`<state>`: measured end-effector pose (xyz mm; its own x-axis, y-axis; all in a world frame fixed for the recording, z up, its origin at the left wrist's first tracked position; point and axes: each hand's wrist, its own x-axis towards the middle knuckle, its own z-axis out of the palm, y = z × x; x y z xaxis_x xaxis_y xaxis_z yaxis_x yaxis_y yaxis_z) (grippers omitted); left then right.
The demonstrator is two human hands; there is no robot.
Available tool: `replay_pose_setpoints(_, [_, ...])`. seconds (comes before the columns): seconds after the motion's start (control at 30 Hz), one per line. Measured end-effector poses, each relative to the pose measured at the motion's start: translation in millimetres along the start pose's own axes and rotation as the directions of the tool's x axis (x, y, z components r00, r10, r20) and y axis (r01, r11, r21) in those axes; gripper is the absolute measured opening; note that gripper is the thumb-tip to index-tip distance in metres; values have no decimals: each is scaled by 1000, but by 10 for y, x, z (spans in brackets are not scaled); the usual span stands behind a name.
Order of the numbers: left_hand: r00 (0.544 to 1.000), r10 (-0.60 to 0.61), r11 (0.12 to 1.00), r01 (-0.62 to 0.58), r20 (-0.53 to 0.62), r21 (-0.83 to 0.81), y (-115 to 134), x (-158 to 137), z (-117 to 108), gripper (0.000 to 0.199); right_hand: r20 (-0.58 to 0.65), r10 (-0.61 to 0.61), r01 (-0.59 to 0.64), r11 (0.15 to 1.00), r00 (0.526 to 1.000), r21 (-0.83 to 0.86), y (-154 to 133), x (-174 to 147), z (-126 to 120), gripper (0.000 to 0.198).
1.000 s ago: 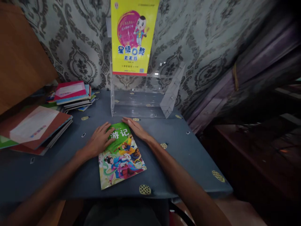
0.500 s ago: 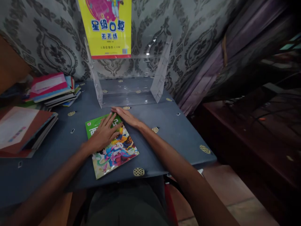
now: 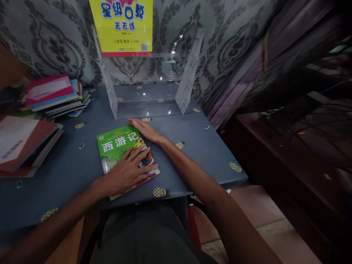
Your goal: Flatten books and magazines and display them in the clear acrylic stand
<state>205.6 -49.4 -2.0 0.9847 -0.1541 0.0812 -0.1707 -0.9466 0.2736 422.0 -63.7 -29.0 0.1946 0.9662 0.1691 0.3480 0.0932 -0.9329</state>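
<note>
A green picture book (image 3: 114, 137) with white Chinese characters on its colourful cover lies closed on the blue table. Across the lower half of the cover rests my left hand (image 3: 129, 170), flat with fingers spread, hiding much of the picture. My right hand (image 3: 144, 129) lies at the book's upper right corner, fingers stretched out along its edge and partly on the table. Behind the book stands a clear plastic book rack (image 3: 150, 106). A yellow workbook (image 3: 126, 40) leans upright on the left part of its upper tier.
Two piles of books stand on the left: a far pile topped by a pink book (image 3: 49, 88) and a nearer pile with a brown cover (image 3: 41, 134). The table (image 3: 192, 146) meets a patterned wall. A dark red bench (image 3: 275, 146) stands at right.
My left hand has slid down the cover towards me, uncovering the title. My right hand stays by the top corner. The whole view has shifted slightly.
</note>
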Motion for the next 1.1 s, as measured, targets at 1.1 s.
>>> replay_pose_setpoints(1.1, [450, -812, 353, -129, -372, -927, -225, -81, -66, 45, 115, -60, 126, 668, 992, -734, -905, -1131, 1291, 60])
